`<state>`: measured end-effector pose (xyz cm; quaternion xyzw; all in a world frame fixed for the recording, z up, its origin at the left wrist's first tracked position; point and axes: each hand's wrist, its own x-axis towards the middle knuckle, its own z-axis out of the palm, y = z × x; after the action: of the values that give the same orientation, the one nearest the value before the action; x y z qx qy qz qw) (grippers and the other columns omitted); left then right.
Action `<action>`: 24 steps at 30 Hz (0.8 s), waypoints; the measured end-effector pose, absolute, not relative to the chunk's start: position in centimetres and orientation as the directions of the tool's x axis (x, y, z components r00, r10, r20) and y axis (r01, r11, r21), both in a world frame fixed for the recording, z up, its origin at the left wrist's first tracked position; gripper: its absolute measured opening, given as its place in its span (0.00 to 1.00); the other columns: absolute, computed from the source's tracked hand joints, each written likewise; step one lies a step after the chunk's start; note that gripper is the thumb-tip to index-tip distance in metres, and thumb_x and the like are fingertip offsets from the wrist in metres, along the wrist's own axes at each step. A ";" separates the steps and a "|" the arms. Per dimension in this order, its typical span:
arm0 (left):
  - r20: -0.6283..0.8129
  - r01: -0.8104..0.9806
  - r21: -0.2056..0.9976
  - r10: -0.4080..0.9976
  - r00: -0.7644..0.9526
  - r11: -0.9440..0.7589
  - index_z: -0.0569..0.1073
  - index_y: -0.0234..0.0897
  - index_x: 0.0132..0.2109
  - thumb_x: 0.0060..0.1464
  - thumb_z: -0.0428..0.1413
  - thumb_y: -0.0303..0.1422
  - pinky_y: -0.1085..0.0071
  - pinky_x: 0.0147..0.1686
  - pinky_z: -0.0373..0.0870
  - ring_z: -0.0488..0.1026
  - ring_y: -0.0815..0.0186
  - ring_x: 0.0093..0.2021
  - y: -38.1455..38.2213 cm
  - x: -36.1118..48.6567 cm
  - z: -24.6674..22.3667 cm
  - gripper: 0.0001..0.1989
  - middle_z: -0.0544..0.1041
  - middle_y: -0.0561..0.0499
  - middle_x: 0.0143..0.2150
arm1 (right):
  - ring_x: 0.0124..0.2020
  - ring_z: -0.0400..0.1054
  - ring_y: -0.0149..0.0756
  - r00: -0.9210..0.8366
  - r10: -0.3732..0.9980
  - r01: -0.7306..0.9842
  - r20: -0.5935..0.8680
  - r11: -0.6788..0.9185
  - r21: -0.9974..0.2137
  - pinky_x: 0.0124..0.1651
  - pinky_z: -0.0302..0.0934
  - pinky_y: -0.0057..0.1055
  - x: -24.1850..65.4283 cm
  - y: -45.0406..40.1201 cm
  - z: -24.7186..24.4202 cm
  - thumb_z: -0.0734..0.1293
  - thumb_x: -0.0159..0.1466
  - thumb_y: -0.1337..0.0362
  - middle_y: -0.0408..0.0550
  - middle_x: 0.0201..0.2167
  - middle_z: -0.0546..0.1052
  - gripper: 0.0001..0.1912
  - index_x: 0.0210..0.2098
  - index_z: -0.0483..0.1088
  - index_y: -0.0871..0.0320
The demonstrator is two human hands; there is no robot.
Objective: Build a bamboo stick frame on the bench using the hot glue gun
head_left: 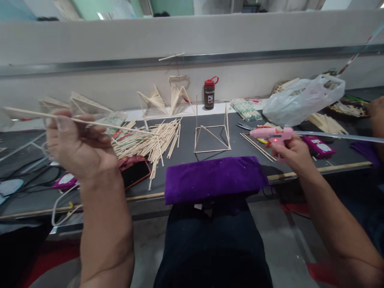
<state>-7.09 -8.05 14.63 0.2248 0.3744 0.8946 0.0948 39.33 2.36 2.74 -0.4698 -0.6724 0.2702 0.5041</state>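
Note:
Between the thumb and fingers of my left hand (76, 144) is a thin wooden stick (120, 126), raised above the table and pointing right. My right hand (295, 154) is wrapped round the handle of a pink glue gun (270, 135), its nozzle facing left and a long clear glue stick (339, 136) running out of its back. A small red light glows on the gun. Between my hands stands a frame of wooden sticks (213, 151), with a square base and upright sticks. A heap of loose sticks (163, 140) lies left of the frame, partly beneath my left hand.
A folded purple cloth (214, 180) lies at the table's front edge. Behind the frame stand a dark bottle (209, 96) with a red lid and twisted stick models (156, 102). A phone (136, 176) is at left, a plastic bag (300, 102) at right. Another person's hand (377, 114) shows far right.

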 end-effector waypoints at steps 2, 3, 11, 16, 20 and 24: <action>0.340 -0.008 0.738 0.381 -0.860 -0.675 0.65 0.38 0.39 0.72 0.42 0.26 0.77 0.10 0.50 0.63 0.75 0.14 -8.2 -5.7 13.4 0.12 0.72 0.60 0.21 | 0.19 0.64 0.31 0.118 0.912 0.222 0.393 0.361 -0.906 0.21 0.54 0.29 39.5 3.2 2.8 0.74 0.59 0.57 0.42 0.23 0.76 0.10 0.35 0.73 0.55; 0.362 -0.001 0.737 0.397 -0.843 -0.675 0.66 0.37 0.39 0.70 0.45 0.25 0.77 0.11 0.50 0.64 0.75 0.14 -8.2 -5.2 12.8 0.10 0.73 0.60 0.21 | 0.20 0.64 0.30 0.194 0.902 0.146 0.386 0.362 -0.921 0.21 0.54 0.29 39.5 3.7 2.9 0.74 0.60 0.59 0.42 0.26 0.77 0.09 0.36 0.72 0.53; 0.468 0.013 0.727 0.482 -0.740 -0.686 0.72 0.35 0.38 0.61 0.57 0.27 0.78 0.10 0.58 0.67 0.74 0.15 -8.9 -4.1 9.1 0.02 0.79 0.56 0.25 | 0.20 0.67 0.27 0.494 0.766 -0.128 0.411 0.531 -0.837 0.22 0.56 0.29 40.4 5.7 4.7 0.71 0.60 0.68 0.42 0.32 0.80 0.07 0.36 0.72 0.51; 0.424 -0.084 0.775 0.615 -0.665 -0.626 0.74 0.31 0.37 0.49 0.70 0.35 0.77 0.11 0.63 0.71 0.71 0.16 -9.5 -1.5 8.2 0.16 0.79 0.51 0.25 | 0.22 0.67 0.28 0.305 0.831 -0.197 0.465 0.532 -0.823 0.23 0.56 0.29 37.3 1.9 5.9 0.71 0.62 0.68 0.40 0.34 0.81 0.09 0.41 0.74 0.50; 0.340 -0.189 0.843 0.772 -0.538 -0.503 0.75 0.32 0.38 0.44 0.72 0.41 0.80 0.11 0.60 0.71 0.72 0.16 -9.7 2.0 7.3 0.21 0.79 0.51 0.25 | 0.21 0.68 0.30 0.089 0.884 -0.217 0.459 0.467 -0.857 0.22 0.59 0.30 33.5 -1.1 6.2 0.71 0.60 0.65 0.46 0.34 0.82 0.03 0.35 0.74 0.54; 0.212 -0.287 0.906 0.920 -0.330 -0.311 0.76 0.33 0.40 0.51 0.69 0.40 0.82 0.15 0.64 0.73 0.73 0.19 -9.8 5.4 6.2 0.16 0.80 0.51 0.28 | 0.23 0.69 0.29 -0.173 0.906 -0.195 0.387 0.354 -0.915 0.24 0.59 0.28 30.8 -3.2 6.1 0.71 0.62 0.60 0.48 0.31 0.81 0.07 0.32 0.76 0.57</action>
<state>5.38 -9.84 6.19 0.3918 0.4036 0.7086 0.4259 30.82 -3.17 6.12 -0.2990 -0.5939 0.4834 0.5694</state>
